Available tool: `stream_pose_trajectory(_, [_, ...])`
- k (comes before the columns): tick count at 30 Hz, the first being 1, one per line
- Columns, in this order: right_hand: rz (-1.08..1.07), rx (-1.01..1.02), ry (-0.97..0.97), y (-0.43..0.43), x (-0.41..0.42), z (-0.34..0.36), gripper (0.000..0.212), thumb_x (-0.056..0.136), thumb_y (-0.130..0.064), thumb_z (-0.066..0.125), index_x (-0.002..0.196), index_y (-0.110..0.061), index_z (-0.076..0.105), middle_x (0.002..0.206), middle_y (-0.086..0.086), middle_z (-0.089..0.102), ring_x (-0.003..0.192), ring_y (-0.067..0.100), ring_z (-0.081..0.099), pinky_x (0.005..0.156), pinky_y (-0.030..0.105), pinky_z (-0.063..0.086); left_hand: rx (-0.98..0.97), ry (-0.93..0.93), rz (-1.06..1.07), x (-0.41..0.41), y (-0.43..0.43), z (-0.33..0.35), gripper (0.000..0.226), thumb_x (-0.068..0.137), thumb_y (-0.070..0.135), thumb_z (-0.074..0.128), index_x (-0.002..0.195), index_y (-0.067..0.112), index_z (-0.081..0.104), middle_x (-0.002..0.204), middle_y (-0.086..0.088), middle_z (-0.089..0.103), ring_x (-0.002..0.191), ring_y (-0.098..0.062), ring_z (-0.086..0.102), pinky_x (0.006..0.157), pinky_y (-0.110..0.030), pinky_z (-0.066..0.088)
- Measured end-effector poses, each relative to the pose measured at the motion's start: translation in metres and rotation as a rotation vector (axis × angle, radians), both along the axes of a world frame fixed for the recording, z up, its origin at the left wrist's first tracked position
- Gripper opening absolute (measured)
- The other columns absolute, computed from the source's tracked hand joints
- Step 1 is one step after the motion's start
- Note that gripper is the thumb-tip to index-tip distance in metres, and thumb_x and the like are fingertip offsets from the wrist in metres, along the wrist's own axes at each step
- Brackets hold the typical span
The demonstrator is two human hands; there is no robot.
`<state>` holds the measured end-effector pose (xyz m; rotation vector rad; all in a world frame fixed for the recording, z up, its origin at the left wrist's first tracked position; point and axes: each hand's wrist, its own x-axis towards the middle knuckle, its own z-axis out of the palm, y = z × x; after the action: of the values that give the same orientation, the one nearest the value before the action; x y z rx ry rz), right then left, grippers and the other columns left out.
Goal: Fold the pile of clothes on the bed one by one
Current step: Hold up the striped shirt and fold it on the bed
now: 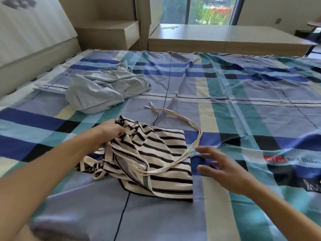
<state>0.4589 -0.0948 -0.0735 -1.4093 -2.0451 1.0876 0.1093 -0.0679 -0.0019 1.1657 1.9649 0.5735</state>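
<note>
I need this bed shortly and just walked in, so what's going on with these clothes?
A person is handling a black-and-white striped cloth garment lying on the blue-and-teal checked bed sheet. The left hand grips its bunched far corner. The right hand is open with fingers spread, beside the garment's long cream fabric strap. The garment is partly flat, partly rumpled. A crumpled pale blue garment lies further back on the left, not yet folded.
</note>
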Motion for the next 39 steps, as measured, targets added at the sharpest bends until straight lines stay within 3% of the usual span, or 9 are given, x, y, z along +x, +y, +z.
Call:
stream_pose_trajectory(4, [-0.009, 0.047, -0.080, 0.002, -0.004, -0.007, 0.062, 0.089, -0.027, 0.073, 0.142, -0.039, 0.044, 0.127, -0.017, 0.058, 0.119, -0.007, 0.052, 0.097, 0.020, 0.045, 0.065, 0.379, -0.008, -0.019, 0.004, -0.008, 0.038, 0.097, 0.038, 0.051, 0.127, 0.015, 0.052, 0.132, -0.016, 0.056, 0.113, -0.032, 0.052, 0.096, -0.040, 0.042])
stream_pose_trajectory(8, [-0.080, 0.025, -0.023, 0.004, -0.008, -0.011, 0.061, 0.089, -0.025, 0.073, 0.139, -0.045, 0.043, 0.120, -0.013, 0.061, 0.112, 0.000, 0.059, 0.089, 0.018, 0.048, -0.050, 0.180, -0.133, -0.012, -0.010, -0.008, 0.102, 0.066, 0.096, 0.047, 0.140, 0.026, 0.043, 0.131, 0.001, 0.055, 0.119, -0.024, 0.054, 0.101, -0.042, 0.042])
stream_pose_trajectory(11, [-0.168, -0.075, 0.182, 0.002, -0.022, -0.010, 0.061, 0.087, -0.019, 0.075, 0.132, -0.047, 0.045, 0.114, 0.002, 0.067, 0.098, 0.011, 0.070, 0.085, 0.033, 0.058, -0.111, 0.236, -0.237, -0.007, -0.011, -0.027, 0.080, 0.068, 0.072, 0.075, 0.129, 0.029, 0.045, 0.125, 0.007, 0.059, 0.116, -0.017, 0.056, 0.101, -0.034, 0.042])
stream_pose_trajectory(14, [-0.211, -0.221, 0.379, -0.004, -0.041, -0.001, 0.064, 0.086, -0.023, 0.073, 0.137, -0.047, 0.042, 0.110, 0.005, 0.068, 0.097, 0.016, 0.072, 0.079, 0.032, 0.060, -0.090, 0.241, -0.183, -0.006, -0.006, -0.034, 0.099, 0.056, 0.061, 0.076, 0.141, 0.023, 0.041, 0.132, -0.001, 0.058, 0.119, -0.022, 0.055, 0.102, -0.038, 0.046])
stream_pose_trajectory(21, [-0.420, -0.295, 0.360, 0.037, -0.064, -0.007, 0.050, 0.088, -0.030, 0.075, 0.134, -0.029, 0.053, 0.103, 0.016, 0.069, 0.095, 0.026, 0.068, 0.092, 0.045, 0.057, -0.075, -0.015, -0.129, -0.018, 0.002, -0.045, 0.071, 0.073, 0.029, 0.083, 0.136, 0.024, 0.050, 0.125, -0.001, 0.062, 0.115, -0.022, 0.058, 0.103, -0.038, 0.047])
stream_pose_trajectory(28, [-0.598, -0.312, 0.360, 0.127, -0.075, 0.014, 0.074, 0.084, -0.006, 0.076, 0.145, -0.010, 0.034, 0.094, 0.015, 0.062, 0.065, 0.017, 0.059, 0.054, 0.029, 0.047, -0.044, 0.021, -0.241, -0.021, -0.002, -0.041, 0.066, 0.079, 0.034, 0.082, 0.136, 0.026, 0.050, 0.131, 0.003, 0.060, 0.117, -0.017, 0.055, 0.100, -0.031, 0.043])
stream_pose_trajectory(33, [-0.207, -0.035, 0.290, 0.119, -0.095, 0.104, 0.041, 0.093, -0.004, 0.066, 0.132, -0.004, 0.054, 0.068, 0.007, 0.053, 0.054, 0.014, 0.045, 0.050, 0.023, 0.042, -0.257, 0.088, -0.381, -0.042, -0.003, 0.001, 0.072, 0.083, 0.076, 0.047, 0.137, 0.028, 0.052, 0.127, 0.000, 0.059, 0.115, -0.022, 0.059, 0.109, -0.044, 0.044])
stream_pose_trajectory(35, [0.036, 0.141, 0.143, 0.102, -0.103, 0.141, 0.024, 0.094, -0.010, 0.066, 0.118, -0.014, 0.065, 0.061, 0.000, 0.060, 0.054, 0.015, 0.049, 0.057, 0.030, 0.045, -0.323, 0.078, -0.425, -0.060, -0.003, 0.006, 0.057, 0.091, 0.073, 0.038, 0.121, 0.031, 0.063, 0.114, -0.001, 0.071, 0.105, -0.017, 0.066, 0.113, -0.047, 0.039])
stream_pose_trajectory(39, [0.269, 0.392, 0.087, 0.076, -0.116, 0.187, 0.026, 0.093, -0.012, 0.069, 0.118, -0.014, 0.066, 0.060, 0.000, 0.067, 0.057, 0.026, 0.061, 0.072, 0.041, 0.055, -0.384, 0.239, -0.623, -0.076, -0.006, 0.000, 0.036, 0.090, 0.050, 0.065, 0.112, 0.022, 0.067, 0.108, -0.003, 0.071, 0.097, -0.015, 0.065, 0.098, -0.034, 0.046])
